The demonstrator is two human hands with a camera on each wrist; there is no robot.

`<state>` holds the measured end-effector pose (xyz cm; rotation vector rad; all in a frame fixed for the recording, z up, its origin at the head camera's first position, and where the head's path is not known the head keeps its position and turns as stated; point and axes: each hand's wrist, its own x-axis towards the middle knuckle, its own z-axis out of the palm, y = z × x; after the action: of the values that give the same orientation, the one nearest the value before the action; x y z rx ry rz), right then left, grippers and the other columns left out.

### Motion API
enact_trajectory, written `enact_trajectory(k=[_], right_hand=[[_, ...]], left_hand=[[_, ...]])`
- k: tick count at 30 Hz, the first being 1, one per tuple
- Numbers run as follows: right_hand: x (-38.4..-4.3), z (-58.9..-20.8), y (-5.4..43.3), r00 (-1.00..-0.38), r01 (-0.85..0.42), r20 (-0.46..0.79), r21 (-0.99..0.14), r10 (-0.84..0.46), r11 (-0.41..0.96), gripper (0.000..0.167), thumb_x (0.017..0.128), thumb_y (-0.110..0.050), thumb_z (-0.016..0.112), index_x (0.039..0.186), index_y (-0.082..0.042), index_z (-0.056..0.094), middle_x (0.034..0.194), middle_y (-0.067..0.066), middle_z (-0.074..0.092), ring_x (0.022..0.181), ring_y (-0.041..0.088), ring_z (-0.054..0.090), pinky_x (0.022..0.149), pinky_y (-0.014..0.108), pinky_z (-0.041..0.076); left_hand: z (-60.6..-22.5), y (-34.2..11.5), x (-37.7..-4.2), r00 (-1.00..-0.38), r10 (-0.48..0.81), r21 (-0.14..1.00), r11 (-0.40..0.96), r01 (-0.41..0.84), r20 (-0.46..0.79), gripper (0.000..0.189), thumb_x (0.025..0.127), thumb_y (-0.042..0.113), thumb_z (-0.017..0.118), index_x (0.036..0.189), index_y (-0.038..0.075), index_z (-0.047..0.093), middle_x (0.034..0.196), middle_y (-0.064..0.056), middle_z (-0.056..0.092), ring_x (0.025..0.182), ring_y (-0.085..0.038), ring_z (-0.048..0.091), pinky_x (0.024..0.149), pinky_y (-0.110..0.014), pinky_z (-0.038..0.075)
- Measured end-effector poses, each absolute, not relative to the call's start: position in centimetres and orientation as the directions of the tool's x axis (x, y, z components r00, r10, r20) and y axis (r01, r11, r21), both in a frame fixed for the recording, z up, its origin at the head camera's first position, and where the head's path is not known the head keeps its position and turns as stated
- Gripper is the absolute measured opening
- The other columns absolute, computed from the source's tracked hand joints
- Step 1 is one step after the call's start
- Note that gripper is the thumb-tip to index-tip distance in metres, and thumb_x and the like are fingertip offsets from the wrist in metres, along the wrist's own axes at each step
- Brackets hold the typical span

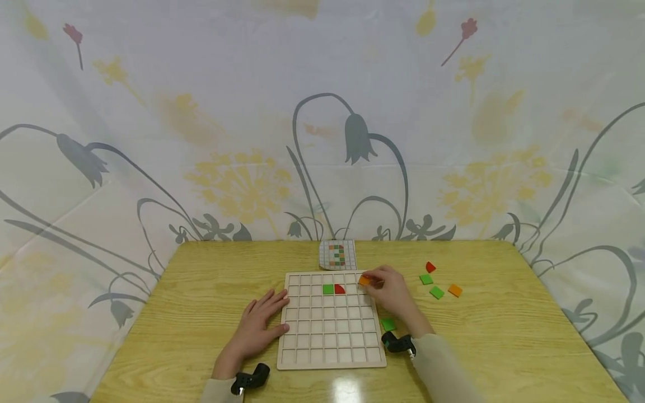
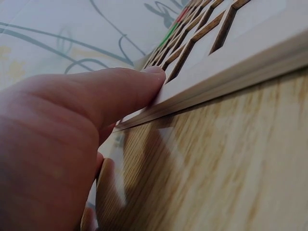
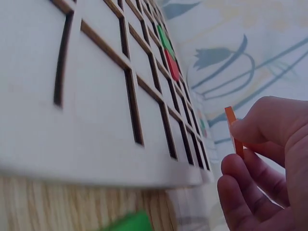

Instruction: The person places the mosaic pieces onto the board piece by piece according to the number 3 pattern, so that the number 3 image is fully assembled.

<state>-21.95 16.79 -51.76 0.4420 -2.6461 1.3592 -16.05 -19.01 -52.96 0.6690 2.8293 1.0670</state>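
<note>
A pale wooden grid board (image 1: 323,339) lies on the table. In its second row sit a green square tile (image 1: 328,289) and, beside it on the right, a red quarter-circle tile (image 1: 340,289). My right hand (image 1: 393,291) pinches an orange square tile (image 3: 234,132) between thumb and fingers, above the board's upper right corner. At the left edge of the board rests my left hand (image 1: 257,327), fingers straight and spread. Its thumb (image 2: 130,89) touches the board's rim in the left wrist view.
Right of the board lie a red quarter-circle tile (image 1: 430,267), two green tiles (image 1: 426,279) and an orange tile (image 1: 456,290). Another green tile (image 1: 388,324) is close to the board's right edge. A printed pattern card (image 1: 337,254) lies behind the board, near the floral backdrop (image 1: 322,184).
</note>
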Motion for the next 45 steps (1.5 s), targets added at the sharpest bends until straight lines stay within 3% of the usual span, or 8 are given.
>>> enact_trajectory(k=[7,24,31,34,37,39,41,45], right_hand=[[-22.1,-51.6,14.9,-0.941,-0.334,0.244,-0.776,-0.234,0.535,0.022,0.085,-0.004,0.075,0.107,-0.006,0.077,0.095,-0.002,0.062,0.084,0.014,0.061,0.078,0.033,0.056],[-22.5,-52.0,9.8,-0.883,-0.458,0.304,-0.718,-0.356,0.524,0.015,0.087,-0.003,0.073,0.101,-0.007,0.079,0.097,0.000,0.064,0.087,0.018,0.058,0.073,0.027,0.053],[-23.0,-52.2,8.2,-0.861,-0.502,0.332,-0.674,-0.385,0.542,0.014,0.088,-0.008,0.074,0.101,-0.010,0.079,0.096,0.000,0.067,0.076,0.016,0.051,0.065,0.027,0.045],[-23.1,-52.5,7.7,-0.864,-0.500,0.334,-0.657,-0.377,0.564,0.013,0.089,-0.011,0.075,0.101,-0.012,0.079,0.096,-0.001,0.066,0.080,0.016,0.051,0.069,0.030,0.044],[-23.2,-52.9,7.1,-0.877,-0.479,0.327,-0.662,-0.353,0.577,0.012,0.088,-0.013,0.076,0.100,-0.012,0.080,0.095,-0.001,0.066,0.088,0.020,0.054,0.083,0.039,0.045],[-23.3,-53.2,6.8,-0.886,-0.461,0.314,-0.678,-0.341,0.573,0.011,0.088,-0.013,0.076,0.099,-0.012,0.080,0.095,-0.001,0.065,0.093,0.023,0.057,0.099,0.047,0.041],[-23.3,-53.3,6.6,-0.892,-0.448,0.305,-0.691,-0.333,0.567,0.011,0.088,-0.012,0.076,0.098,-0.011,0.080,0.096,0.001,0.065,0.097,0.025,0.058,0.104,0.052,0.038],[-23.2,-53.5,6.4,-0.890,-0.453,0.309,-0.683,-0.335,0.573,0.010,0.088,-0.010,0.076,0.096,-0.012,0.080,0.098,0.001,0.065,0.099,0.025,0.057,0.097,0.049,0.044]], left_hand=[[-52.9,-18.9,-16.0,-0.905,0.411,0.639,0.669,0.381,0.109,0.061,0.093,0.033,0.069,0.148,0.012,0.051,0.159,-0.002,0.036,0.150,-0.031,0.020,0.113,-0.066,0.007],[-52.9,-18.9,-16.0,-0.903,0.417,0.628,0.676,0.386,0.107,0.061,0.093,0.033,0.068,0.148,0.011,0.051,0.158,-0.002,0.036,0.149,-0.033,0.020,0.112,-0.067,0.007],[-53.0,-18.9,-16.0,-0.901,0.408,0.622,0.671,0.404,0.145,0.060,0.092,0.031,0.070,0.146,0.010,0.053,0.157,-0.004,0.039,0.148,-0.034,0.024,0.111,-0.068,0.010],[-53.1,-18.8,-16.0,-0.896,0.407,0.617,0.664,0.422,0.175,0.059,0.092,0.031,0.070,0.144,0.010,0.055,0.156,-0.006,0.041,0.146,-0.037,0.026,0.110,-0.069,0.011],[-53.2,-18.8,-16.0,-0.895,0.406,0.614,0.664,0.427,0.183,0.059,0.092,0.031,0.070,0.144,0.009,0.055,0.155,-0.006,0.042,0.146,-0.037,0.027,0.109,-0.069,0.012],[-53.2,-18.9,-16.0,-0.899,0.405,0.615,0.669,0.418,0.170,0.059,0.092,0.032,0.070,0.145,0.010,0.055,0.156,-0.005,0.041,0.147,-0.036,0.026,0.110,-0.068,0.011],[-53.2,-18.9,-16.0,-0.902,0.404,0.620,0.673,0.404,0.150,0.060,0.092,0.033,0.070,0.145,0.011,0.054,0.157,-0.004,0.039,0.148,-0.034,0.024,0.112,-0.067,0.010],[-53.1,-19.0,-16.1,-0.906,0.404,0.625,0.678,0.387,0.124,0.060,0.093,0.034,0.069,0.147,0.012,0.052,0.158,-0.002,0.038,0.149,-0.031,0.022,0.113,-0.065,0.008]])
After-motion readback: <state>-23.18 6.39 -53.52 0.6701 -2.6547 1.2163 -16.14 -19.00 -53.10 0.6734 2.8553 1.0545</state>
